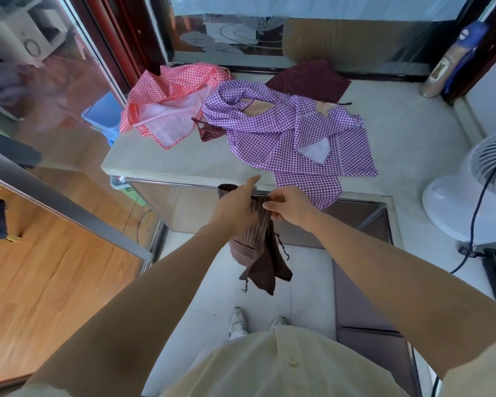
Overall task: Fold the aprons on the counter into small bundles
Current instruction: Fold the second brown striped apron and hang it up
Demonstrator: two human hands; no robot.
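Observation:
A brown pinstriped apron (258, 247) hangs in the air in front of the counter's near edge, its lower part and ties dangling toward the floor. My left hand (235, 204) lies flat against its upper edge and my right hand (287, 204) pinches the same edge from the right. On the pale counter (161, 156) lie a purple checked apron (295, 133) in the middle, a red checked apron (169, 96) at the back left, and a dark maroon striped cloth (309, 78) flat at the back. A small maroon striped piece (209, 130) sticks out beside the purple one.
A white fan (476, 184) with a dark cable stands at the counter's right. A tall bottle (447, 64) leans in the back right corner. Glass panels rise behind and to the left. A blue bin (103, 116) sits below the counter's left end.

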